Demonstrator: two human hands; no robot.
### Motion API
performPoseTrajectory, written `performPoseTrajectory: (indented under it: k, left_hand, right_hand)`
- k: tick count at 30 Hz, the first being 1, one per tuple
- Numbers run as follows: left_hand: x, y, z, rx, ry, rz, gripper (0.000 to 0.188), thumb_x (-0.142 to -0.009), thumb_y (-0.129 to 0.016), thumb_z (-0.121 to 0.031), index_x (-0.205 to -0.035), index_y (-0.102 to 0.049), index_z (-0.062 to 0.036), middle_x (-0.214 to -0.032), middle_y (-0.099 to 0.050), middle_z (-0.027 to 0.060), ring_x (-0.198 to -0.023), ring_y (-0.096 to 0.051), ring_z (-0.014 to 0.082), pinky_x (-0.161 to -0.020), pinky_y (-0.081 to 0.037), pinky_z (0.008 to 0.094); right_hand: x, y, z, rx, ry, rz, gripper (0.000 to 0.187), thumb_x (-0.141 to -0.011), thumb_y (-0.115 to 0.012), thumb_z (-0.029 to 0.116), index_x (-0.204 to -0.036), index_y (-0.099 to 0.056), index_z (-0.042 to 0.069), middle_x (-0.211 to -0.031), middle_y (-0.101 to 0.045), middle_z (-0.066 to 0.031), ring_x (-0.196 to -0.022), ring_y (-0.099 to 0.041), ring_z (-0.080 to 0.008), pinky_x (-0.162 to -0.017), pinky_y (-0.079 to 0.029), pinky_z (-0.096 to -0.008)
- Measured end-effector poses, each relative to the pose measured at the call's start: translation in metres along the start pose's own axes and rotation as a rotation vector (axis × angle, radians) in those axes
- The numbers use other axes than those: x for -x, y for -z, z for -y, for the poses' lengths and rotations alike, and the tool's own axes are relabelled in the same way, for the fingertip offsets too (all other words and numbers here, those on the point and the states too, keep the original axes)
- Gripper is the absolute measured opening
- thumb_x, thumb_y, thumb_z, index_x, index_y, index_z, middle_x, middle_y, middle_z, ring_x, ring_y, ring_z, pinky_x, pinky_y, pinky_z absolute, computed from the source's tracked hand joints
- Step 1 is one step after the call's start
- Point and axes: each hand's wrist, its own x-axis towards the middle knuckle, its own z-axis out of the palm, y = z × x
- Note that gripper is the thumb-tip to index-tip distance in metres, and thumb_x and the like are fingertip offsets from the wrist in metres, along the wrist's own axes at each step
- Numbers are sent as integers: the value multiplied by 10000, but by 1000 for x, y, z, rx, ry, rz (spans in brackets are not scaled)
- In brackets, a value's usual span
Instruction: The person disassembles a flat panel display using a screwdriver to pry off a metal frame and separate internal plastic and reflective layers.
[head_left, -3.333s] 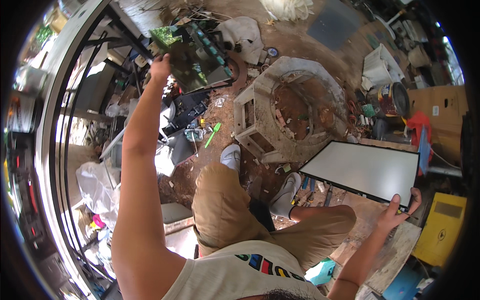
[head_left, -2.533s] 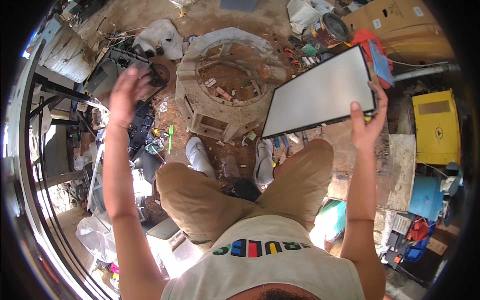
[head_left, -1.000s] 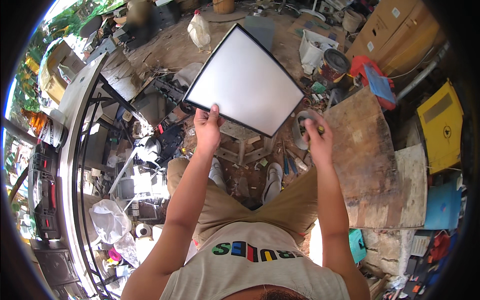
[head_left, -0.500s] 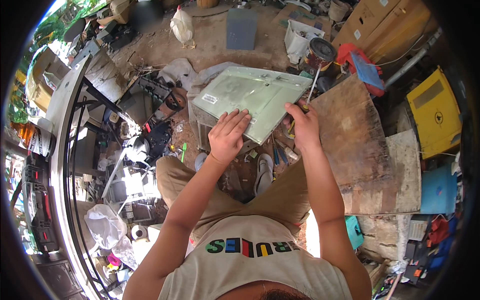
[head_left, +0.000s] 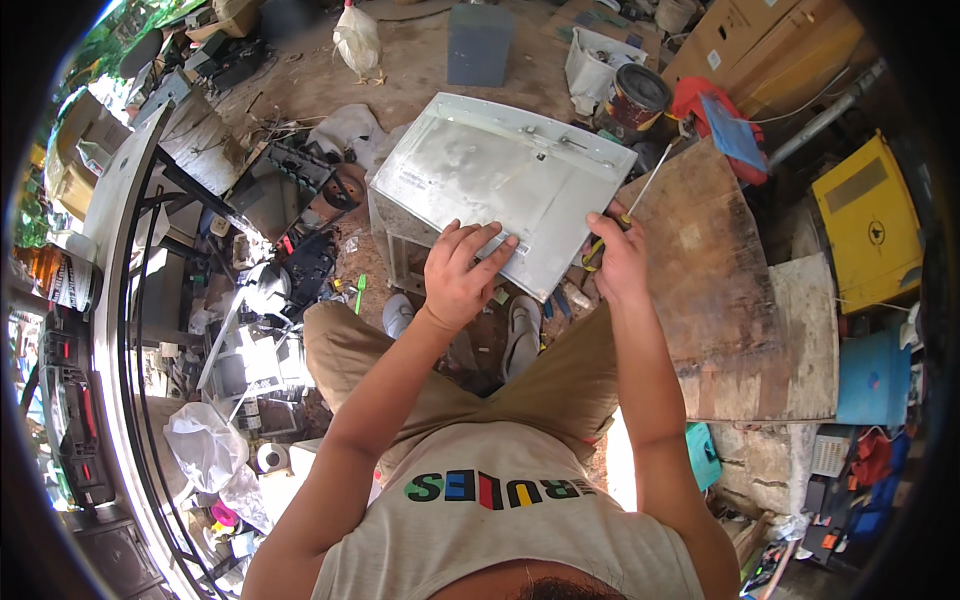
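A flat, pale metal panel [head_left: 500, 165], rectangular with a raised strip along its far side, is tilted in front of me. It looks like the back of a flat screen, though I cannot be sure. My left hand [head_left: 462, 270] lies on the panel's near edge, fingers spread over its surface. At the right corner, my right hand [head_left: 618, 258] is closed round a screwdriver [head_left: 654, 180] with a yellow and black handle, its thumb against the panel's edge. The screwdriver's shaft points away to the upper right, off the panel. Under the panel stands a greyish box-like stand [head_left: 408, 258], partly hidden.
To the right lies a worn wooden board [head_left: 705, 260], with a yellow case [head_left: 868, 225] beyond it. A metal-framed table [head_left: 120, 215] stands left, beside heaped electronic scrap [head_left: 300, 235]. Farther off are a chicken [head_left: 357, 42], a grey box [head_left: 480, 45] and a paint bucket [head_left: 637, 98].
The panel has tilted so more of its face shows, and its far edge has risen in view. Both hands moved slightly right with it. The screwdriver's shaft has swung farther right.
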Motion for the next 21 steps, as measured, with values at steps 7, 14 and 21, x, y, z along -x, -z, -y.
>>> performPoseTrajectory:
  k: [7, 14, 21]
  left_hand:
    - [-1, -2, -2, 16, 28, -17, 486, -700, -624, -24, -1149, -696, -196, -1162, -630, 60, -995, -593, 280, -950, -485, 487]
    - [-19, 1, 3, 289, 242, -18, 541, -693, -560, 84, -1176, -686, -124, -1189, -603, 115, -1061, -575, 348, -954, -464, 446]
    - [-21, -1, 12, 359, 288, -138, 464, -751, -533, 127, -1138, -684, -80, -1163, -592, 158, -1055, -593, 343, -917, -484, 395]
  right_hand:
    - [-1, -10, 8, 40, 0, -44, 167, -850, -649, 123, -981, -650, 20, -802, -625, -15, -619, -544, -93, -542, -422, -244]
    - [-22, -41, 25, 93, -28, -139, 183, -813, -725, 180, -853, -633, 27, -729, -627, -27, -586, -570, -108, -522, -412, -260]
    - [-24, -59, 31, 168, -75, -128, 240, -799, -758, 259, -871, -666, 49, -771, -663, -23, -602, -598, -109, -536, -414, -266]
